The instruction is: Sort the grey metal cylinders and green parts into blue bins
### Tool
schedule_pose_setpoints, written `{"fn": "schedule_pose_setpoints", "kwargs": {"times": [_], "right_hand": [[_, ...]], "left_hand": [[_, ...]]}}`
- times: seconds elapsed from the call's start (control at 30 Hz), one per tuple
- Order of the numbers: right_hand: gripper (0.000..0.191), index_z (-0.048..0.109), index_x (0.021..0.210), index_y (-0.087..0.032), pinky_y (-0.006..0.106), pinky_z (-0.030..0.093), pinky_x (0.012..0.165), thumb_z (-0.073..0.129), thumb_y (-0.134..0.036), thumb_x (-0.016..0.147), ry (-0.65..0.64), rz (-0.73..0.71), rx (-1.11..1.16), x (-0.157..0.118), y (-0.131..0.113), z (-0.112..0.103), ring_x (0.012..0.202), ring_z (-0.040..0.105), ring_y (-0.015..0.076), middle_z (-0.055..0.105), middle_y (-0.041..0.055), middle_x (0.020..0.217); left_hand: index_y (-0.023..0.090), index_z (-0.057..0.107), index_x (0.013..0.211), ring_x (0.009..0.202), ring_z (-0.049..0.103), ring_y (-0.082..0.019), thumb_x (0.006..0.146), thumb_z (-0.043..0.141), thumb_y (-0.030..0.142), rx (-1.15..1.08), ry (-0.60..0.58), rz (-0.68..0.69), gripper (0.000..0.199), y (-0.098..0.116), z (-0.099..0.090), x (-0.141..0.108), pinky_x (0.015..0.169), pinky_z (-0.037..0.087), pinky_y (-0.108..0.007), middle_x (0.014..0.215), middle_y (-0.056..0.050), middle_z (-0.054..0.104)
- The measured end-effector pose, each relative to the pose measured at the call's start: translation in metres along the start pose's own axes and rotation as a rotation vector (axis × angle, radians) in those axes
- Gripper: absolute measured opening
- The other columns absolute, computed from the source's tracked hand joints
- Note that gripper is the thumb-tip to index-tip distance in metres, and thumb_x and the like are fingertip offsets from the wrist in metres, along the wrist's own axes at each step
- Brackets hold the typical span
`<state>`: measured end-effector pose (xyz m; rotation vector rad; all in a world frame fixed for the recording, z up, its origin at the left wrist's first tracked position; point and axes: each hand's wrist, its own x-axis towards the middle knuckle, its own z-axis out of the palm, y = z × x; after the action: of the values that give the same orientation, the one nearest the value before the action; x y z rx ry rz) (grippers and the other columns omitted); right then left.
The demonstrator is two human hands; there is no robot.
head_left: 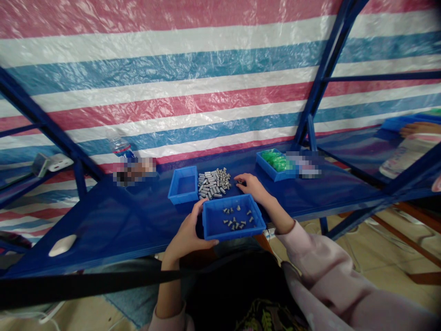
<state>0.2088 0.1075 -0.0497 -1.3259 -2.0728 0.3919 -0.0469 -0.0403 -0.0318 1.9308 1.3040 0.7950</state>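
Left hand (188, 234) grip clasping tray (233, 221) at table edge (103, 257), right hand (252, 185) grip loose beside cylinders (213, 183)

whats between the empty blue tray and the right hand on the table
The pile of small grey metal cylinders lies between the empty blue tray and the right hand, head view.

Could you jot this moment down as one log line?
left hand: grips tray edge | right hand: at metal pieces | tray: few pieces inside

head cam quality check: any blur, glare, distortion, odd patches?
Head view: the blue frame bars bow from wide-angle distortion; the striped tarp shows soft sheen; two patches are pixelated beside the green-filled bin and left of the empty bin; the left hand, right hand and metal cylinders look reasonably sharp.
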Motion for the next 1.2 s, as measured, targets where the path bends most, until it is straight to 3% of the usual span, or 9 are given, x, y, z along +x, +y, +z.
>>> {"fn": "schedule_pose_setpoints", "kwargs": {"times": [0.57,0.77,0.87,1.0,1.2], "right_hand": [[0.025,0.071,0.098,-0.014,0.032,0.049,0.077,0.065,-0.007,0.075,0.086,0.073,-0.012,-0.002,0.003,-0.002,0.078,0.063,0.0193,0.069,0.0074,0.083],[0.019,0.072,0.09,-0.017,0.032,0.05,0.077,0.067,-0.011,0.072,0.159,0.099,0.269,0.0,0.0,-0.006,0.073,0.064,0.0173,0.07,0.0034,0.076],[0.022,0.072,0.092,-0.016,0.031,0.051,0.078,0.072,-0.021,0.071,0.065,0.09,0.614,0.0,-0.009,-0.011,0.074,0.065,0.0164,0.072,0.0031,0.077],[0.033,0.072,0.097,-0.017,0.028,0.051,0.079,0.079,-0.028,0.067,-0.219,0.103,1.01,-0.006,-0.024,-0.023,0.079,0.067,0.0143,0.073,0.0027,0.087],[0.033,0.072,0.095,-0.017,0.024,0.05,0.074,0.081,-0.023,0.064,-0.496,0.072,1.113,-0.012,-0.032,-0.035,0.077,0.066,0.0118,0.073,0.001,0.084]], "left_hand": [[0.028,0.022,0.146,0.134,0.04,-0.033,0.063,0.083,0.031,-0.014,-0.006,-0.01,0.103,0.001,0.0,0.0,0.113,0.032,-0.047,0.148,-0.01,0.038],[0.028,0.022,0.146,0.134,0.04,-0.032,0.063,0.083,0.031,-0.006,-0.008,-0.013,0.103,0.002,0.0,0.0,0.113,0.031,-0.046,0.147,-0.01,0.038],[0.027,0.022,0.146,0.134,0.04,-0.032,0.063,0.082,0.03,-0.013,-0.005,-0.009,0.103,0.002,0.0,0.0,0.113,0.031,-0.046,0.147,-0.011,0.038],[0.028,0.022,0.146,0.134,0.04,-0.032,0.064,0.082,0.03,-0.025,0.008,-0.019,0.101,0.003,0.001,0.0,0.113,0.032,-0.046,0.147,-0.01,0.039],[0.027,0.023,0.145,0.134,0.041,-0.031,0.064,0.082,0.029,-0.031,0.025,-0.024,0.1,0.004,0.002,0.001,0.112,0.033,-0.045,0.145,-0.011,0.042]]}}
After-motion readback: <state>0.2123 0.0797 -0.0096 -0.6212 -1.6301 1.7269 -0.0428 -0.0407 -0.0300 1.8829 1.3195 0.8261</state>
